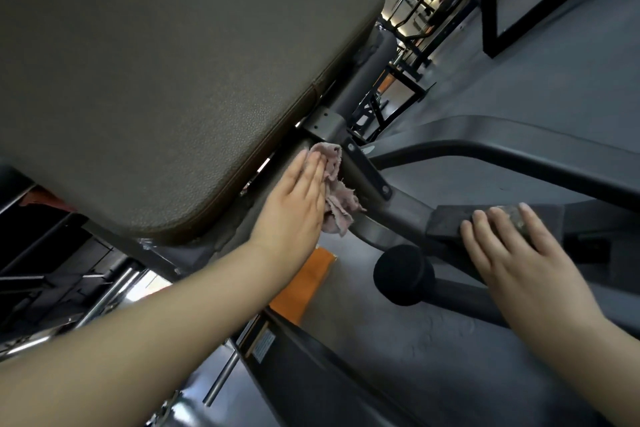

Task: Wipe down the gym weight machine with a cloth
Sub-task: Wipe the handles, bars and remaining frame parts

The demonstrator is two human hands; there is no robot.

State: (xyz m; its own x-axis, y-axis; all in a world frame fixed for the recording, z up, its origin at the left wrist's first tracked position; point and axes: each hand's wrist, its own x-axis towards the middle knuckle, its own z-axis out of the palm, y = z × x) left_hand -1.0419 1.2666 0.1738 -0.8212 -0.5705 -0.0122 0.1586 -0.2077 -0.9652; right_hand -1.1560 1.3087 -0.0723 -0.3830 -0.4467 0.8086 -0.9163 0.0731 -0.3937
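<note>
The left hand (294,198) is lying flat with its fingers straight and together, pressing a crumpled pinkish cloth (337,191) against the grey steel frame tube (398,204) of the weight machine, just below the edge of the big textured seat pad (156,80). Nothing is being gripped here — the open palm is spreading pressure over the rag, which looks like the sensible way to rub a rounded tube tucked under an overhanging cushion, where a fist would have little room. The cloth is sitting partly under the fingers and partly bunching out past them toward the bolted bracket (369,172), so its frayed edge is trailing over the junction of the tubes, on the far side of the hand from the wrist. The right hand (519,253) is resting well apart from the cloth, fingers straight and relaxed, lying flat across a dark rectangular block (485,218) on the frame's lower arm; it is holding nothing, and in my judgement it is simply bracing the person while they are leaning in low beside the machine. A black rounded knob (403,274) is sticking out just below that block. The wiping seems to be working along the frame under the seat — the pad's top and the outer arms may be waiting for their turn.
</note>
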